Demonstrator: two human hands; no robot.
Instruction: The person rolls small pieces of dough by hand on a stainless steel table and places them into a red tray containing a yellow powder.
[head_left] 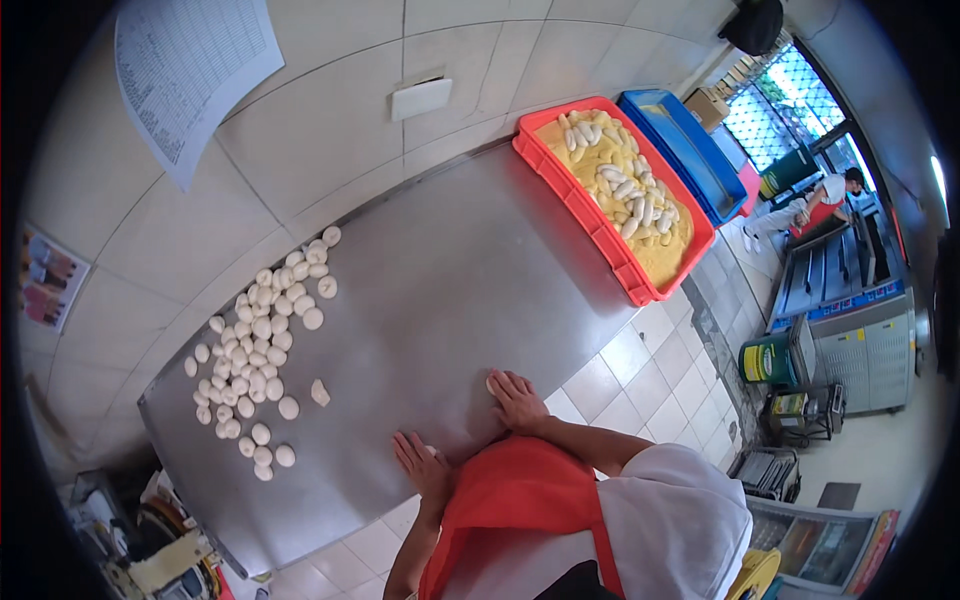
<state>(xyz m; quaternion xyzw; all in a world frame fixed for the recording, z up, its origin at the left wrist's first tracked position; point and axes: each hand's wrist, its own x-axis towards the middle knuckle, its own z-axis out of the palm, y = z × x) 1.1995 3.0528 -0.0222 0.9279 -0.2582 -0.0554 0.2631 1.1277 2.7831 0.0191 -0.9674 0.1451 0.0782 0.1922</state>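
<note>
My left hand lies on the near edge of the grey metal table, fingers stretched out. A pale bit of dough peeks out beside its thumb. Farther right, my right hand rests palm down with fingers extended. A sliver of dough shows at its fingertips; the rest is hidden under the hand. On the left of the table lies a cluster of round white dough balls, several of them apart from the heap. One irregular dough piece sits alone between the cluster and my hands.
A red crate at the table's far right end holds yellow crumbs and shaped dough pieces. Behind it stands a blue crate. A tiled wall borders the far side. Another person stands at the right near metal equipment.
</note>
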